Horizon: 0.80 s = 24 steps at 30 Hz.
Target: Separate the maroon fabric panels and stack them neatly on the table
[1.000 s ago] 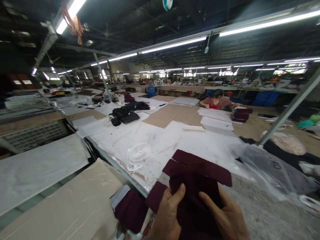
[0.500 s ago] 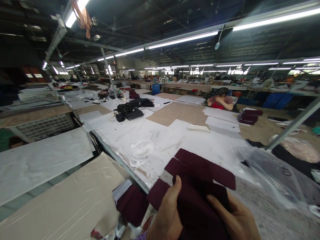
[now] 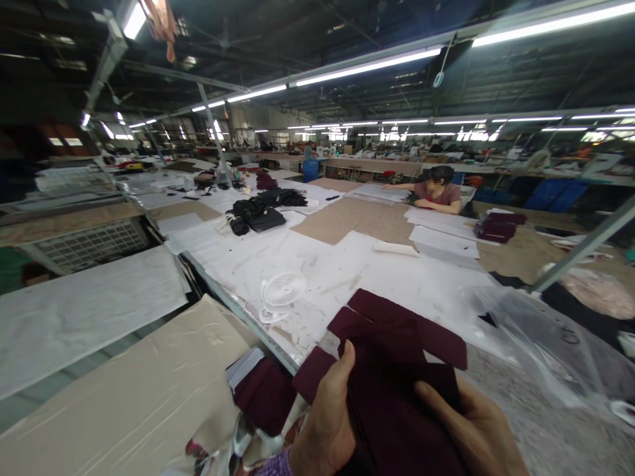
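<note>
Dark maroon fabric pieces (image 3: 391, 410) are held between my two hands, low in the head view. My left hand (image 3: 325, 416) grips their left edge, thumb up along the side. On the right edge my right hand (image 3: 471, 423) pinches the cloth, its thumb lying on top; the fingers underneath are hidden. Just beyond, more maroon fabric pieces (image 3: 436, 337) lie flat on the white-covered table (image 3: 307, 264). A small stack of maroon pieces (image 3: 265, 396) with pale ones at its edge rests left of my left hand.
A small white fan (image 3: 282, 289) stands near the table's left edge. Dark cloth bundles (image 3: 258, 215) lie farther back. Clear plastic sheeting (image 3: 540, 344) and a slanted metal post (image 3: 580, 244) are at right. Another person (image 3: 439, 192) sits across the table.
My hands keep their hold on the maroon fabric and have barely shifted. The view has tilted slightly. Across the table, the other person has lowered a raised arm and stretched it over the papers.
</note>
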Motion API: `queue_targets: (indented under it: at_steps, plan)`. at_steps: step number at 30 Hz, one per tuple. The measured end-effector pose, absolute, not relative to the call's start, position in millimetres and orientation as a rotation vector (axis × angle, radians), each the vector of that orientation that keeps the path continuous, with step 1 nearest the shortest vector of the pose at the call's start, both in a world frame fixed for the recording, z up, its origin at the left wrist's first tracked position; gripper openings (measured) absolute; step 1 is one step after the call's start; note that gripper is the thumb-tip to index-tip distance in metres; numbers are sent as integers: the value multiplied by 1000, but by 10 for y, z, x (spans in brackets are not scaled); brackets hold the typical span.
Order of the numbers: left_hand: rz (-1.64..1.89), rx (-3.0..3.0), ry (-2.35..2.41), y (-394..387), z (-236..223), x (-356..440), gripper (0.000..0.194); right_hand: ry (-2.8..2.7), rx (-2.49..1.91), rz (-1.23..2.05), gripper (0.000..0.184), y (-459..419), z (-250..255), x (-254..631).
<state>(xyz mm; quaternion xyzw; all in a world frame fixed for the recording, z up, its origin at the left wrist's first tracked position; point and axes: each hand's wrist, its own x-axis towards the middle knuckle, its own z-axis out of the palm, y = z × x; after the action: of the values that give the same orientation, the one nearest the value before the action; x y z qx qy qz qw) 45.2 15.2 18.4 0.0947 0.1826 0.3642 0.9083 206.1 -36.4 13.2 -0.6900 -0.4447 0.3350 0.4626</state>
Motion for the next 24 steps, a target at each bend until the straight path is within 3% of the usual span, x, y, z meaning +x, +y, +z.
queue_targets:
  at_steps: [8,14,24]
  plan:
    - [731,263,267,138,187,419,62,-1078,-1817,814,43,-353,161,2070]
    - [870,413,336,45,114,407,47,-837,-1807,969,53,-362,160,2029]
    - [896,581,336,42,195,438,53,-887,-1769,902,41,-321,126,2011]
